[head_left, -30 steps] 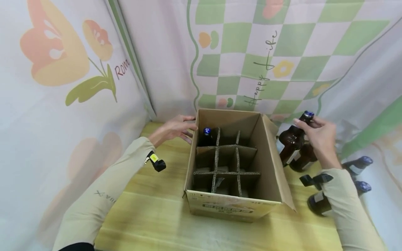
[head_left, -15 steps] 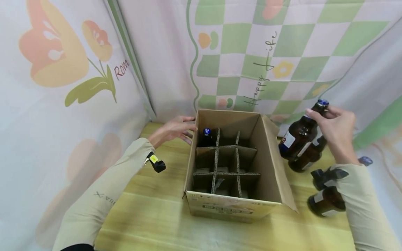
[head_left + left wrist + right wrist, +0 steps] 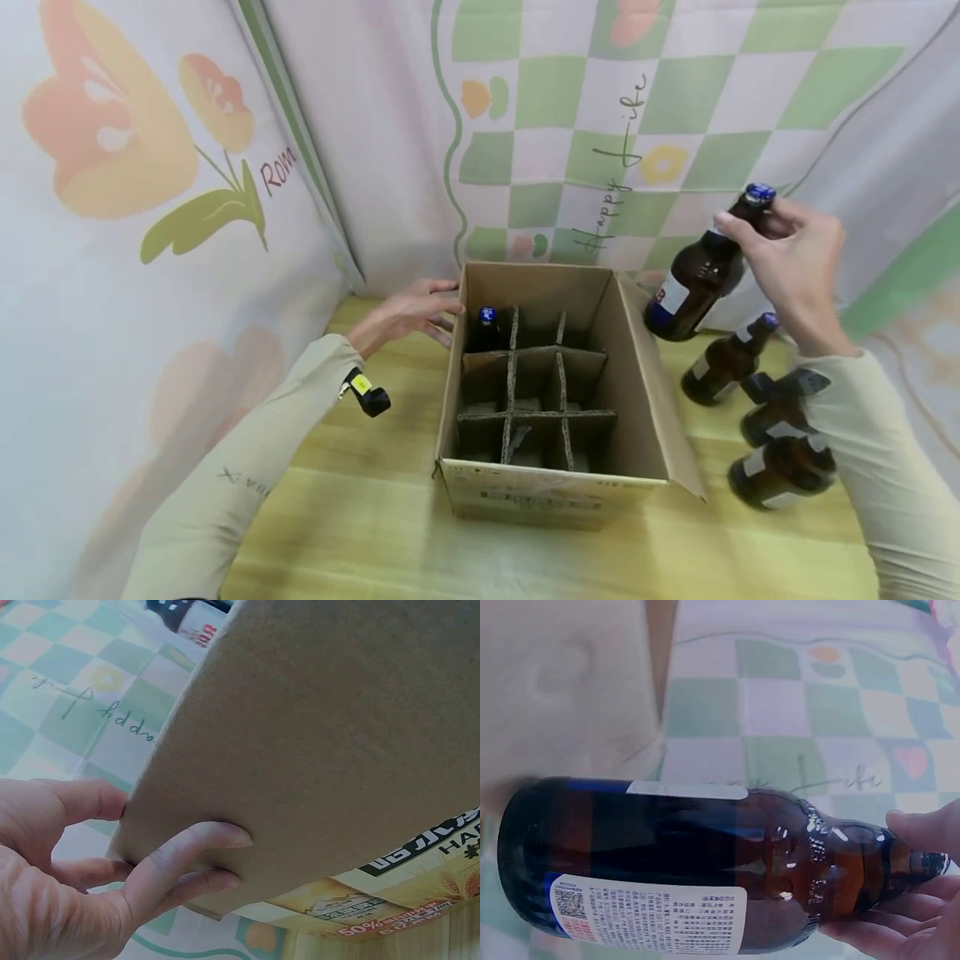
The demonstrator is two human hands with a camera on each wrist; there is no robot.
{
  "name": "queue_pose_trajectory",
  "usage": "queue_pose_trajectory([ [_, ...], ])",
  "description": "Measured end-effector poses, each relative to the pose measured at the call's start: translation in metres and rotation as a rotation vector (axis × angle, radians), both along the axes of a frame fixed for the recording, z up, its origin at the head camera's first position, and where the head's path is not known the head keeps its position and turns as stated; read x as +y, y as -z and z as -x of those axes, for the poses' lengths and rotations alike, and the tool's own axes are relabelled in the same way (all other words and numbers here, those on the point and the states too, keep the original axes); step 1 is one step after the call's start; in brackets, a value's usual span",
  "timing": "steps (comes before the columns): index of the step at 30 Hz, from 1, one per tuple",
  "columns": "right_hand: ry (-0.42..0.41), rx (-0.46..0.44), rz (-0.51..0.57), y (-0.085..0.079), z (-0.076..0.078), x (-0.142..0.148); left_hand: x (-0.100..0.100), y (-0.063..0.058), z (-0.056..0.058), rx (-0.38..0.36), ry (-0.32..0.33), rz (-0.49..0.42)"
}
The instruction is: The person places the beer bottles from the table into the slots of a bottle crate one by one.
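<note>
My right hand (image 3: 798,254) grips a brown glass beer bottle (image 3: 693,283) by its neck, just under the blue cap. The bottle hangs tilted above the table, beyond the right flap of the cardboard box (image 3: 525,500). In the right wrist view, white printed labels show on the bottle's body (image 3: 652,847). My left hand (image 3: 408,312) touches the box's left side near the far corner; its fingertips rest on the plain brown cardboard in the left wrist view. Inside, dividers (image 3: 532,414) form a grid of compartments, and one blue-capped bottle (image 3: 487,329) stands in the far left one.
Right of the box, three more brown bottles (image 3: 723,367) stand in a row, partly behind my right sleeve (image 3: 862,425). A side flap (image 3: 667,400) leans outward. Printed curtains (image 3: 555,167) enclose the wooden table (image 3: 360,500) at the back and sides.
My right hand has lifted the bottle up and away from the standing ones, uncovering them. My left hand stays at the box; the head view has shifted slightly.
</note>
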State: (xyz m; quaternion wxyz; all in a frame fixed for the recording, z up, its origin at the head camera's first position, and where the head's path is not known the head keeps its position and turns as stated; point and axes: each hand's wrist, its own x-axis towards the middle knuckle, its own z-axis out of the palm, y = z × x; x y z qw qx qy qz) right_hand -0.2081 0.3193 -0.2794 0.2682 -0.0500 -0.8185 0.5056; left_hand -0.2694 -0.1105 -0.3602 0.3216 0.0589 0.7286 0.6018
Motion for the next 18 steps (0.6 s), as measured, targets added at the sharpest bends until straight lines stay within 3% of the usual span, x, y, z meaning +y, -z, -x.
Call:
queue_pose_trajectory([
  [5, -0.033, 0.070, 0.012, -0.011, 0.004, -0.028, -0.006, -0.003, 0.001, -0.004, -0.016, 0.008],
  [10, -0.074, 0.080, 0.019, -0.018, 0.001, -0.049, -0.007, 0.000, 0.001, -0.002, -0.012, 0.009],
  [18, -0.064, 0.244, 0.124, -0.034, -0.006, -0.060, -0.003, 0.002, 0.001, 0.001, 0.006, -0.002],
])
